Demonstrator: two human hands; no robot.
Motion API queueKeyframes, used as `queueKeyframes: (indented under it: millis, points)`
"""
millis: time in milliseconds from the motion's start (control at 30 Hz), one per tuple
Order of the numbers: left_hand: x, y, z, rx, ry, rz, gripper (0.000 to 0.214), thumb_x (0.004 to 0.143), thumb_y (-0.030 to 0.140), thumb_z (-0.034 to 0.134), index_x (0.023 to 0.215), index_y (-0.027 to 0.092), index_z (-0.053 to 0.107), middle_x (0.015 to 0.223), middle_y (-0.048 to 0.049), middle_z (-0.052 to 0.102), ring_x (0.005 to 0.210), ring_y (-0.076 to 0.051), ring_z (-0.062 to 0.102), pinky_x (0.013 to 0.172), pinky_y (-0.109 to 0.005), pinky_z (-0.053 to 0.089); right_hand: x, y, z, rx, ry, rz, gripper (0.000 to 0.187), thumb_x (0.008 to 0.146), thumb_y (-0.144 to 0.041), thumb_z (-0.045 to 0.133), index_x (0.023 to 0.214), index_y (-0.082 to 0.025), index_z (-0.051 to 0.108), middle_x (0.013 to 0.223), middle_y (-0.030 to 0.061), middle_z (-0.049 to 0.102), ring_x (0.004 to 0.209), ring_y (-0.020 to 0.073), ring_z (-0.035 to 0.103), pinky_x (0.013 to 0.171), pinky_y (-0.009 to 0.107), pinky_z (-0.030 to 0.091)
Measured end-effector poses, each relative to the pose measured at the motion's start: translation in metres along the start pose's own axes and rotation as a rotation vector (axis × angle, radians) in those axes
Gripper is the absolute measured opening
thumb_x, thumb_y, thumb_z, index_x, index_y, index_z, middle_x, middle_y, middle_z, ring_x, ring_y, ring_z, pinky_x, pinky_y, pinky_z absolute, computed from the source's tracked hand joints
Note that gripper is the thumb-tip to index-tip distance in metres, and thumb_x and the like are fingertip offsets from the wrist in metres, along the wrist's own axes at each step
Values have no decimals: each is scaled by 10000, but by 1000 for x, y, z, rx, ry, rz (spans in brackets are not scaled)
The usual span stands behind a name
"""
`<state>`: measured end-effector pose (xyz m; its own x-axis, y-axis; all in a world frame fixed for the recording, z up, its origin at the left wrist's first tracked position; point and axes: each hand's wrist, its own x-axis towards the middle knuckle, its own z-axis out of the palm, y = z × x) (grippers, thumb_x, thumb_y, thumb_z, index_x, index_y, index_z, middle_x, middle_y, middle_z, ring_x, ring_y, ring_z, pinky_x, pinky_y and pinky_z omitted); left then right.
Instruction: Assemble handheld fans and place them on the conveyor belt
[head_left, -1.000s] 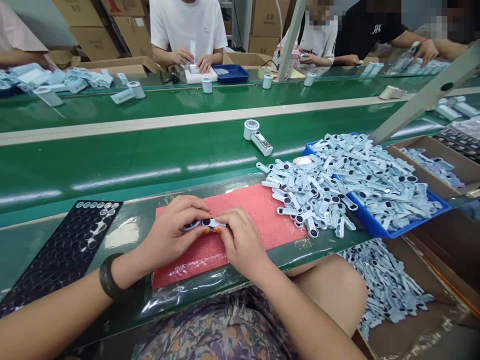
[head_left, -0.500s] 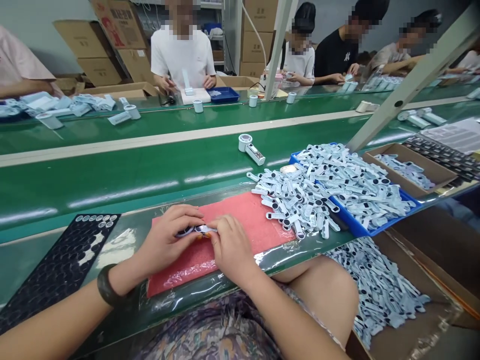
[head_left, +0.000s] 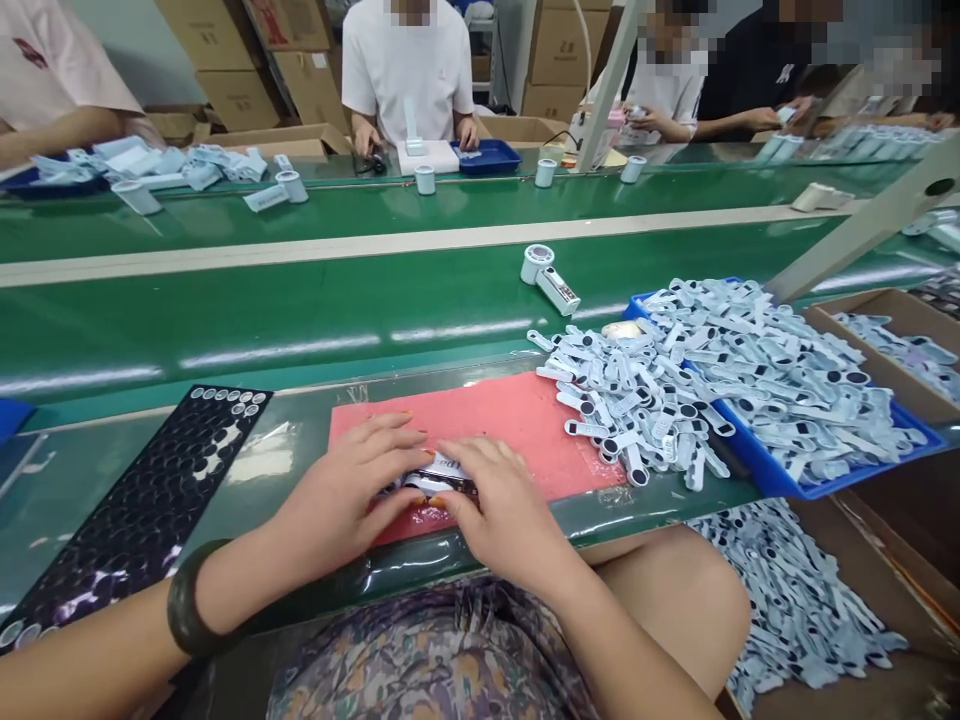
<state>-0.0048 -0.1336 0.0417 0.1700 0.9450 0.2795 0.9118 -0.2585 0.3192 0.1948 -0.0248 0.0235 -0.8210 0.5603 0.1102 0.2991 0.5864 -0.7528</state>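
Note:
My left hand [head_left: 352, 490] and my right hand [head_left: 499, 505] meet over the near edge of a red foam mat [head_left: 510, 415]. Both pinch one small light-blue plastic part [head_left: 439, 472] with a dark round end, held low against the mat. A dark bangle [head_left: 187, 610] sits on my left wrist. Just right of the mat lies a heap of the same light-blue parts [head_left: 630, 395], spilling out of a blue tray [head_left: 817, 480].
A black sheet of round stickers [head_left: 142, 505] lies left of the mat. A white cylinder with a small device [head_left: 551, 275] rests on the green conveyor belt [head_left: 300, 310]. A cardboard box [head_left: 900, 350] stands at right. More parts fill a box [head_left: 795, 600] by my knee. Other people work across the belt.
My hands have slid toward me to the mat's near edge, still holding the part. The part now lies flatter under my fingers. The camera view has shifted slightly to the left.

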Motion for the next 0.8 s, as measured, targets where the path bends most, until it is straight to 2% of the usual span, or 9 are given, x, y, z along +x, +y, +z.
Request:
queueKeyframes:
  millis: [167,300,467,633,800]
  points:
    - [6,4,4,0,75,-19,202,1003,168,572,1179,225,654,1185,-62,694,1246,-266,546,1042,-473,510,5,-2,4,-9,28,35,343,950,-162,630,1287,-220,605,1223,54,657,1122,282,550,991,477,432]
    - [9,4,0,-10,48,-10,198,1000,169,570,1173,209,657,1181,-71,696,1239,-270,560,1044,-494,518,3,3,6,-13,57,-19,334,965,-175,610,1297,-209,594,1208,64,649,1131,276,547,977,462,431]
    - [7,9,-2,23,13,-13,246,1000,171,563,1237,206,618,1247,-70,684,1277,-262,553,1093,-497,506,-2,8,10,-67,52,-92,395,982,-215,602,1373,-206,546,1285,78,627,1167,286,529,997,468,422]
    - [7,10,3,110,35,19,241,994,130,520,1216,164,609,1228,-100,680,1256,-295,550,1077,-521,511,-3,7,18,-201,82,-100,362,1003,-243,539,1357,-171,555,1259,115,636,1103,324,533,935,505,437]
    - [9,10,0,74,-39,6,251,985,140,531,1219,195,603,1216,-77,678,1219,-275,565,1121,-524,479,-1,9,20,-167,99,-90,361,984,-240,569,1341,-188,573,1241,102,657,1099,310,555,937,496,461]
